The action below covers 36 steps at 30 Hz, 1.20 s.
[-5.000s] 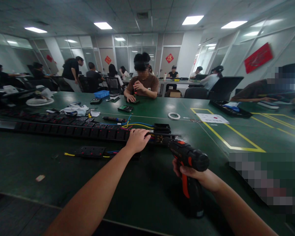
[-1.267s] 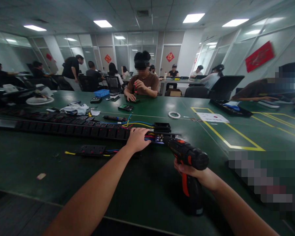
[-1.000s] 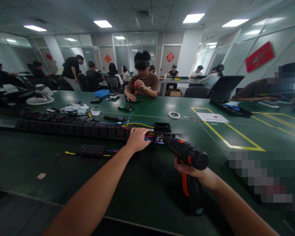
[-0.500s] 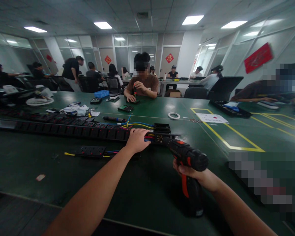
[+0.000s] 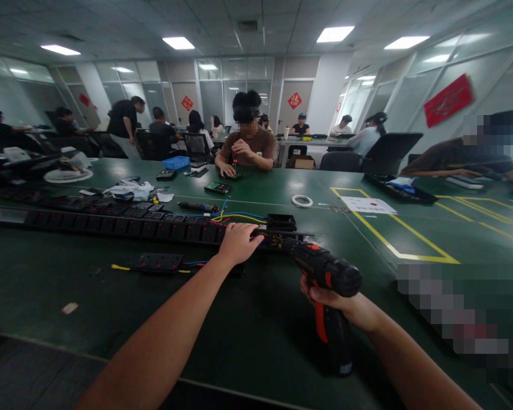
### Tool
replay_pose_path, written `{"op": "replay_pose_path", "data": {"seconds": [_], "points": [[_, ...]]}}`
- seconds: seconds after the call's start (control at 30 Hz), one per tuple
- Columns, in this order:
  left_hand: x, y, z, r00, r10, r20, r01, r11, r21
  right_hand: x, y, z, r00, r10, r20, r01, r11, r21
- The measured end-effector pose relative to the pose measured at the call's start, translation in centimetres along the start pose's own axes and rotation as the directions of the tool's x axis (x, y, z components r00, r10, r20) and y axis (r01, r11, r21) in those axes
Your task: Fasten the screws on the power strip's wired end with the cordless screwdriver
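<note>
Little had moved since the earlier frames: both hands stayed where they were, and the drill's nose sat only slightly lower against the strip's end.

Seen from the head camera, the left hand (image 5: 238, 243) lay palm down, fingers curled over the right end of one long black power strip (image 5: 111, 226), pressing it to the table (image 5: 248, 341). The right hand (image 5: 346, 304) was clenched around the grip of one cordless drill (image 5: 325, 273), a black, rounded plastic body with orange trim. Its nose pointed at the strip's open end, just beside the left fingertips, where the bit met it was too small to make out.

From that open end ran a loose bundle of thin wires (image 5: 235, 216), blue, yellow and red. One small black box frame (image 5: 282, 221) sat just behind them. One shorter black power strip (image 5: 157, 262), with yellow and blue wire tails, lay nearer the person, left of the left forearm. The table was matte dark green, marked with yellow tape lines (image 5: 393, 245). One white ring of tape (image 5: 302, 200) and one white paper sheet (image 5: 369, 205) lay farther back. A person across the table (image 5: 248, 145) sat working with a red-handled tool.
</note>
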<state>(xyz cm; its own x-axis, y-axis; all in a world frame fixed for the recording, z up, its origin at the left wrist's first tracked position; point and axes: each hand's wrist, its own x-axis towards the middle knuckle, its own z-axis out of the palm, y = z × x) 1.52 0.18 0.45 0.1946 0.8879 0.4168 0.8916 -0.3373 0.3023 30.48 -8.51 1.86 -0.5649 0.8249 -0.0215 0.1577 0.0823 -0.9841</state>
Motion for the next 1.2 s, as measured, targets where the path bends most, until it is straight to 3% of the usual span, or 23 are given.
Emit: {"op": "replay_pose_path", "data": {"seconds": [0.33, 0.7, 0.9, 1.2], "points": [[-0.31, 0.17, -0.26, 1.000, 0.017, 0.015, -0.017, 0.998, 0.052, -0.03, -0.11, 0.06, 1.000, 0.013, -0.014, -0.013, 1.000, 0.000], [0.09, -0.02, -0.27, 1.000, -0.026, 0.015, 0.027, 0.998, -0.061, -0.07, 0.19, -0.07, 0.999, 0.010, -0.037, -0.010, 1.000, -0.021], [-0.20, 0.23, -0.40, 1.000, 0.003, 0.026, -0.004, 1.000, 0.025, -0.02, 0.05, -0.02, 0.999, 0.010, -0.045, -0.011, 0.999, -0.033], [-0.16, 0.45, -0.46, 1.000, 0.002, 0.017, -0.002, 1.000, 0.023, -0.03, -0.03, -0.03, 0.999, 0.000, -0.037, -0.002, 0.999, -0.039]]}}
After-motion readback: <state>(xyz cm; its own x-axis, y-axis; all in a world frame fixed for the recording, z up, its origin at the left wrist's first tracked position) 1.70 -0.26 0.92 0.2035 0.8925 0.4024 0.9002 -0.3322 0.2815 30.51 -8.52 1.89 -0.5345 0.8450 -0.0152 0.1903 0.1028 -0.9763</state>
